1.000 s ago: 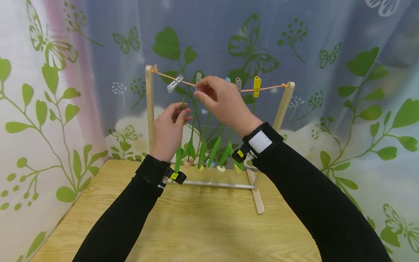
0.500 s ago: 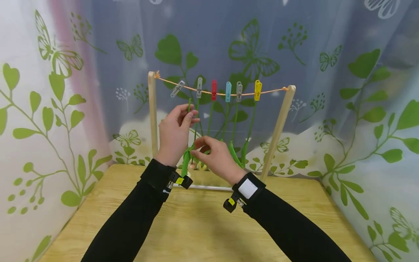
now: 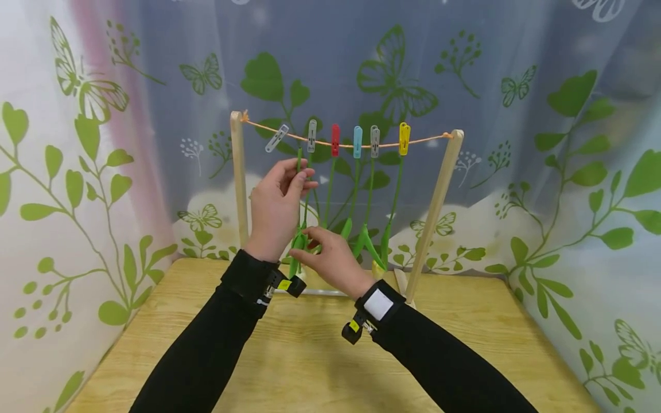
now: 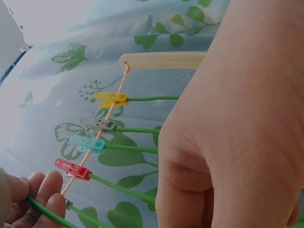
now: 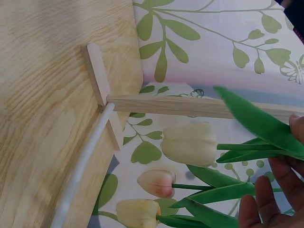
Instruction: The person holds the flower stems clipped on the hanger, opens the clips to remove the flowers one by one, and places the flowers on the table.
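Your left hand (image 3: 273,209) blocks the lower green stem (image 3: 299,166), and the tulip heads below it are basically hidden too.

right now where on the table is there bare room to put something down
Bare wood shows on the table between the two sleeves, and right of the rack's right post toward the curtain. It is crowded under the string, where hanging tulips and both hands fill the frame.

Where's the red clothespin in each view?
Head: red clothespin on the orange string, third from the left post, above the left hand.
Left wrist: lower left, beside the fingertips.
Right wrist: not in it.
Shared landmark: the wooden rack, also in the right wrist view.
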Tool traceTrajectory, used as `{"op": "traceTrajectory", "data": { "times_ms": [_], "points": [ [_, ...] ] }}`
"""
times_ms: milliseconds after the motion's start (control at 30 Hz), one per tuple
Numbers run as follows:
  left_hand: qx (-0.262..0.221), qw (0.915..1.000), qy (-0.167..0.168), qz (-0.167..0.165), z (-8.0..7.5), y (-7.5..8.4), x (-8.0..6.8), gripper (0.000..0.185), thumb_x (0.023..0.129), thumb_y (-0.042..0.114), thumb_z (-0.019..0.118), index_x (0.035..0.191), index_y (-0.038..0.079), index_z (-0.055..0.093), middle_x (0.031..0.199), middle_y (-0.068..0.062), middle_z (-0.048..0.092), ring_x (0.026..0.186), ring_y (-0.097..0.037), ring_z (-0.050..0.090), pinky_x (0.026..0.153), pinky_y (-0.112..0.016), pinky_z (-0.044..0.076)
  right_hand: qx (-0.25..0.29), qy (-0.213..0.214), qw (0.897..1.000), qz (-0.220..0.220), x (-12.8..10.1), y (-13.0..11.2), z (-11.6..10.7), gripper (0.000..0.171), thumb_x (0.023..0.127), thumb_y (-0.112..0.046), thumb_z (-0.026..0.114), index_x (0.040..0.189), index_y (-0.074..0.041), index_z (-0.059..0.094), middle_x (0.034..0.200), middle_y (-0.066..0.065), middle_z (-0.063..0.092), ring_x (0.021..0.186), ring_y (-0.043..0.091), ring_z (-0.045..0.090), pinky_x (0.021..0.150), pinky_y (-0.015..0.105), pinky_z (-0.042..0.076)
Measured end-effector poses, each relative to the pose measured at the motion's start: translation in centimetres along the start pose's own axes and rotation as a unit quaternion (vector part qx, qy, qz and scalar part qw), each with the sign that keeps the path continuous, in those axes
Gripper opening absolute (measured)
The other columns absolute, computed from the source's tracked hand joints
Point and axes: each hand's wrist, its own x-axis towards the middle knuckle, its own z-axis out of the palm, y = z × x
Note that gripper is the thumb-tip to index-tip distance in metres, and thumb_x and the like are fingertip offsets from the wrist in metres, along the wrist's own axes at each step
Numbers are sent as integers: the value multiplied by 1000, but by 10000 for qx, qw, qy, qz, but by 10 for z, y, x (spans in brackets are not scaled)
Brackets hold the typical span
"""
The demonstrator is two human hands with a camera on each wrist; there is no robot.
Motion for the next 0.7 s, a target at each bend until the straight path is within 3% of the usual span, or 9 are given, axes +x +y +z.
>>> {"op": "traceTrajectory", "data": {
  "times_ms": [133, 367, 533, 700],
  "points": [
    [-52, 10000, 21, 59, 1, 1, 0, 37, 116, 16, 58, 150, 3, 59, 136, -16, 72, 118, -26, 76, 110, -25, 63, -56, 135, 9997, -202, -3, 2, -1, 20, 108, -34, 75, 119, -19, 70, 107, 4, 70, 94, 20, 67, 75, 32, 56],
    [-206, 9995, 141, 181, -2, 3, 0, 34, 115, 18, 58, 147, 5, 60, 135, -17, 71, 120, -25, 75, 113, -27, 62, -89, 465, 9986, -219, -9, 2, -11, 15, 107, -28, 76, 117, -17, 73, 103, 1, 73, 93, 20, 71, 76, 28, 63],
    [-453, 9988, 161, 111, -5, 6, -2, 34, 115, 16, 60, 146, 2, 59, 137, -23, 68, 120, -25, 74, 115, -30, 61, -595, 810, 9942, -384, -16, 5, -23, 21, 105, -23, 78, 123, -11, 75, 105, 6, 73, 92, 21, 70, 80, 30, 63],
    [-448, 9984, 348, 0, -11, 4, -6, 29, 112, 15, 66, 138, 3, 64, 131, -20, 72, 114, -22, 75, 110, -36, 65, -590, 939, 9937, -148, -26, 9, -43, 34, 108, -22, 75, 139, -11, 67, 113, 7, 72, 95, 20, 70, 77, 31, 63]
  ]
}}
